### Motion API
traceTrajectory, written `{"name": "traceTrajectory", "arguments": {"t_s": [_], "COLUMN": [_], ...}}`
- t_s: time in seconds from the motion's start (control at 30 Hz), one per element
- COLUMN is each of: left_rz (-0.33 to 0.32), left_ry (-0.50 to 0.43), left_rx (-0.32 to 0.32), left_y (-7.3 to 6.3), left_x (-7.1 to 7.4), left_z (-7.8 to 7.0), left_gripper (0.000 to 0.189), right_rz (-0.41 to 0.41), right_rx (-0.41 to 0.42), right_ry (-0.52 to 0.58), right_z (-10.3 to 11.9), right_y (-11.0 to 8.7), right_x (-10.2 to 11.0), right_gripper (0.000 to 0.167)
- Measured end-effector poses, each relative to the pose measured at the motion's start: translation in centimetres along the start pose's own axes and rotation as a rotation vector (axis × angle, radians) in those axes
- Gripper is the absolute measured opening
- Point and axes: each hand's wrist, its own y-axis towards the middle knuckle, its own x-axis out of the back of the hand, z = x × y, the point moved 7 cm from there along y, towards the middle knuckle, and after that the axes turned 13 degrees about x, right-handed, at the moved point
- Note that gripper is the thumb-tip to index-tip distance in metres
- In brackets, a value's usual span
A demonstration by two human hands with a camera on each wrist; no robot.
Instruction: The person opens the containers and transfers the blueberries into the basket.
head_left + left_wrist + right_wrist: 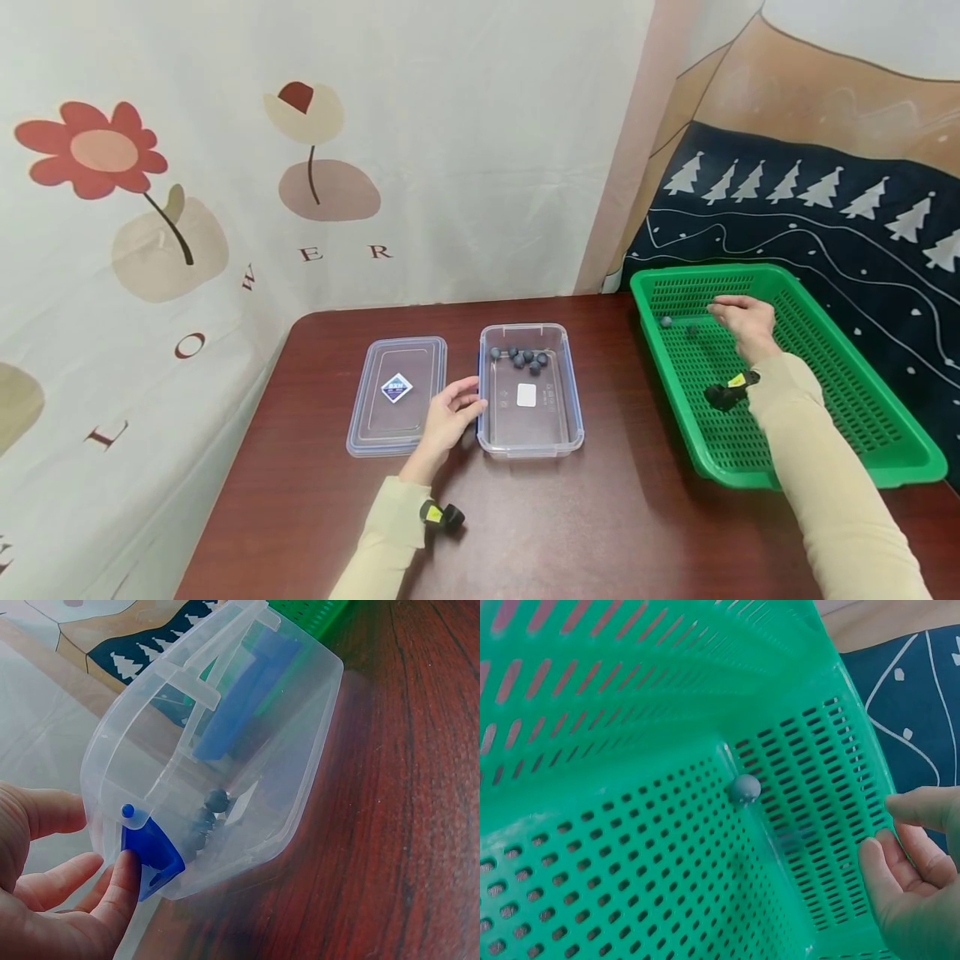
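My left hand (447,419) rests against the left side of a clear plastic container (531,429). In the left wrist view, a fingertip touches its blue latch (154,859) while another digit meets the wall near the rim. Several blueberries (535,367) lie inside toward the far end. Over the far part of a green basket (678,408), my right hand (744,323) hovers with loosely bent fingers and nothing visible between them. One blueberry (745,789) sits on the basket floor by the side wall, left of that hand in the right wrist view.
To the left of the container lies a clear lid (378,417) with a blue and white label. The brown wooden table (600,533) carries everything. Printed cloth (480,167) hangs behind, and a dark tree-patterned cloth (825,208) stands behind the basket.
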Motion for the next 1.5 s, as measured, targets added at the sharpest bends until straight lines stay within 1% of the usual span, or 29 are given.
{"name": "traceTrajectory", "arguments": {"t_s": [0.07, 0.17, 0.27, 0.37, 0.53, 0.63, 0.7, 0.83, 0.93, 1.03, 1.07, 1.17, 1.27, 1.4, 1.5], "left_rz": [0.001, 0.003, 0.0, 0.001, 0.008, 0.009, 0.01, 0.015, 0.023, 0.029, 0.03, 0.031, 0.028, 0.022, 0.012], "left_ry": [0.0, 0.006, 0.009, 0.01, 0.009, 0.007, 0.005, -0.001, -0.014, -0.02, -0.019, -0.018, -0.017, -0.037, -0.042], "left_rx": [0.004, 0.0, 0.004, -0.001, -0.002, -0.003, -0.007, -0.009, -0.001, 0.007, 0.005, 0.005, -0.009, -0.002, 0.015], "left_y": [0.0, 0.0, 0.0, 0.1, 0.2, 0.2, 0.1, 0.0, 0.0, -0.2, -0.4, -1.1, -1.6, -0.9, -0.1], "left_x": [0.0, 0.0, 0.0, 0.0, -0.1, -0.1, -0.1, -0.1, -0.1, -0.1, -0.1, -0.2, -0.3, -0.1, 0.1], "left_z": [0.0, -0.1, -0.1, -0.1, -0.2, -0.1, -0.2, -0.2, -0.2, -0.5, -0.8, -1.7, -2.4, -1.3, -0.2], "left_gripper": [0.04, 0.04, 0.039, 0.039, 0.04, 0.039, 0.04, 0.04, 0.041, 0.04, 0.04, 0.04, 0.04, 0.04, 0.041], "right_rz": [-0.002, -0.007, 0.033, 0.062, 0.078, 0.094, 0.115, 0.171, 0.212, 0.252, 0.266, 0.313, 0.353, 0.381, 0.396], "right_rx": [-0.002, 0.024, 0.078, 0.141, 0.214, 0.231, 0.235, 0.241, 0.253, 0.269, 0.272, 0.276, 0.272, 0.258, 0.248], "right_ry": [0.032, 0.142, 0.27, 0.342, 0.34, 0.355, 0.392, 0.408, 0.385, 0.355, 0.346, 0.304, 0.231, 0.097, 0.038], "right_z": [1.1, 3.2, 5.5, 7.4, 9.6, 10.5, 11.0, 11.7, 12.1, 12.4, 12.5, 12.5, 12.3, 11.7, 11.3], "right_y": [-0.7, -1.9, -2.7, -3.3, -3.9, -4.4, -4.6, -5.4, -6.2, -6.9, -7.2, -7.8, -8.4, -9.3, -9.9], "right_x": [-0.2, -0.9, -1.9, -2.8, -4.5, -5.8, -6.7, -8.6, -10.1, -11.7, -12.3, -13.9, -15.4, -17.2, -18.5], "right_gripper": [0.014, 0.01, 0.017, 0.018, 0.014, 0.015, 0.014, 0.011, 0.012, 0.006, 0.008, 0.027, 0.037, 0.035, 0.032]}}
